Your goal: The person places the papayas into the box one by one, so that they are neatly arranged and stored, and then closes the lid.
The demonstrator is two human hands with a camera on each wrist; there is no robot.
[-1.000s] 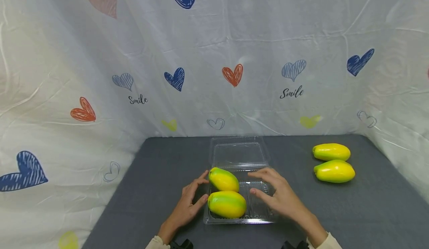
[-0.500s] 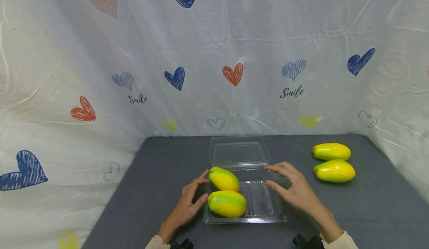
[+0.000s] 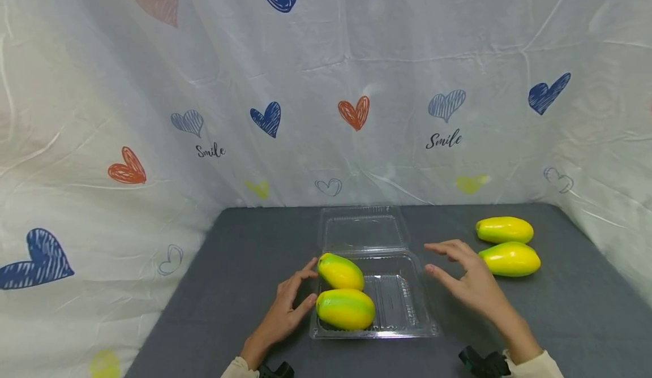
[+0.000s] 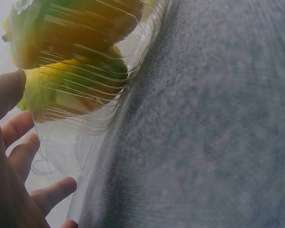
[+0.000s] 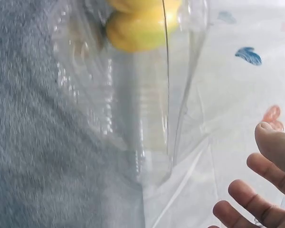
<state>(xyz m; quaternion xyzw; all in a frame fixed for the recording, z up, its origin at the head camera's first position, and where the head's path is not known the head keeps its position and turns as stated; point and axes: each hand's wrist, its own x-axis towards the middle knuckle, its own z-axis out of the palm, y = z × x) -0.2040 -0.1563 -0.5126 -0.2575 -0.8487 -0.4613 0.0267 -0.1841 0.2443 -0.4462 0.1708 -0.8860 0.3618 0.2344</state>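
Head view alone shows us two loose fruits; left wrist view, ribbed wall of container. Left hand at rim, fingers spread; right hand, fingers wide.

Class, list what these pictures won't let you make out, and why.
Head view: the left tip of the nearer fruit on the right, hidden behind the right grip.
Left wrist view: the top of the upper fruit, cut off by the top edge.
Right wrist view: the rest of the right grip, cut off by the right edge.
Head view: the lower part of the black left-wrist device, cut off by the bottom edge.
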